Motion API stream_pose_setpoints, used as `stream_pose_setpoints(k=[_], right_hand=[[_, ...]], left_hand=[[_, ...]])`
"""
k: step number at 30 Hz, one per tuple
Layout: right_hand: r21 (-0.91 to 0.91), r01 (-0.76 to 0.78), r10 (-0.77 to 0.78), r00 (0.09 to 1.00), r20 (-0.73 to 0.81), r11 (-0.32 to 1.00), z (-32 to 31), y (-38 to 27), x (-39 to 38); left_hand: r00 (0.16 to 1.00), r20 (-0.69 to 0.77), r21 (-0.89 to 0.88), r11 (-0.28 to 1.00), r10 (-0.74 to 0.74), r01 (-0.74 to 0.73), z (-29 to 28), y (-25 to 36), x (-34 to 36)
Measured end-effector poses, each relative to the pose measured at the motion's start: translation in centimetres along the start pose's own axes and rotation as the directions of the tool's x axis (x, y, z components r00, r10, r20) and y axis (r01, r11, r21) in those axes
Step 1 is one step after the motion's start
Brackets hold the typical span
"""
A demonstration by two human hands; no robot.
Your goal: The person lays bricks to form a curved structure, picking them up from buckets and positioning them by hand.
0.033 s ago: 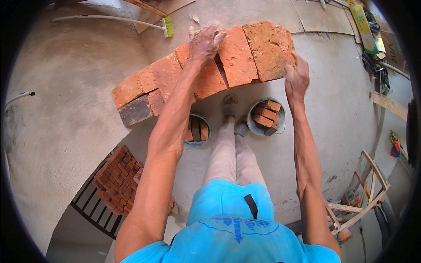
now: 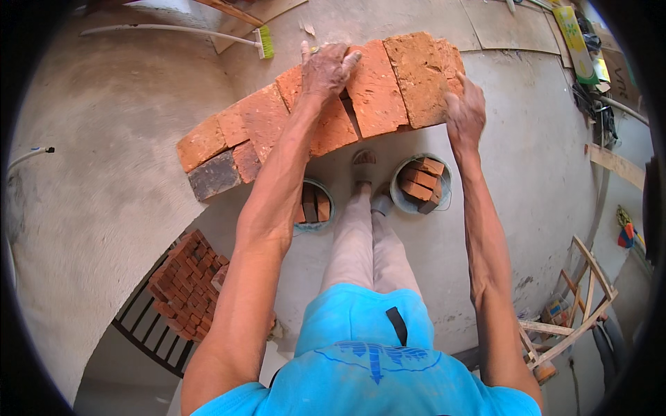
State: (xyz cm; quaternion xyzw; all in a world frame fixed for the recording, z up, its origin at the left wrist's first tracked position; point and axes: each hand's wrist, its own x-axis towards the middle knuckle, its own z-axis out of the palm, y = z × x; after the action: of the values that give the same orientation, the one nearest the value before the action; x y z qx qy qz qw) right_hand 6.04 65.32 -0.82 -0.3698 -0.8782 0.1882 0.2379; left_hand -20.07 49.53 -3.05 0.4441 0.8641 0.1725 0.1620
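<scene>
A curved course of orange-red bricks (image 2: pixel 374 90), with one dark brick (image 2: pixel 211 173) at its lower left, spans the upper middle of the view. My left hand (image 2: pixel 326 73) grips the top of a brick just left of the tall middle one, thumb resting by that brick's edge. At the right end, my right hand (image 2: pixel 465 114) has curled fingers on the end brick (image 2: pixel 449 64). Below the bricks stand two buckets holding loose bricks, one at left (image 2: pixel 316 206) and one at right (image 2: pixel 421 184), either side of my legs and feet.
Lower left, a brick stack (image 2: pixel 184 284) stands by a dark railing (image 2: pixel 142 329). A wooden frame (image 2: pixel 586 319) is at lower right. A green broom head (image 2: pixel 265 43) lies above the bricks. Boards and clutter (image 2: pixel 576 45) line the upper right, beside a curved wall edge.
My right hand has shifted slightly up and left on the end brick. My left hand has moved slightly right. The bricks and buckets look the same.
</scene>
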Motion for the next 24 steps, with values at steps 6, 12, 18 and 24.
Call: stream_pose_setpoints(k=[6,12,18,24], right_hand=[[-0.131,-0.111,0.118,0.992,0.05,0.985,4.2,-1.5,1.2],[-0.109,-0.082,0.082,0.997,-0.004,0.991,4.7,-2.0,0.7],[-0.165,-0.14,0.146,0.989,0.024,0.976,4.6,-1.8,0.7],[-0.087,-0.093,0.09,0.995,-0.036,0.992,5.0,-1.6,0.7]], left_hand=[[0.999,-0.046,-0.012,1.0,-0.004,0.004,0.2,0.3,-1.2],[0.909,-0.366,0.119,0.978,0.201,-0.169,1.8,-2.6,-0.9],[0.989,-0.072,-0.021,0.991,0.131,-0.133,-0.1,-1.7,-0.2],[0.986,-0.119,-0.062,0.99,0.119,-0.127,1.0,-2.1,0.1]])
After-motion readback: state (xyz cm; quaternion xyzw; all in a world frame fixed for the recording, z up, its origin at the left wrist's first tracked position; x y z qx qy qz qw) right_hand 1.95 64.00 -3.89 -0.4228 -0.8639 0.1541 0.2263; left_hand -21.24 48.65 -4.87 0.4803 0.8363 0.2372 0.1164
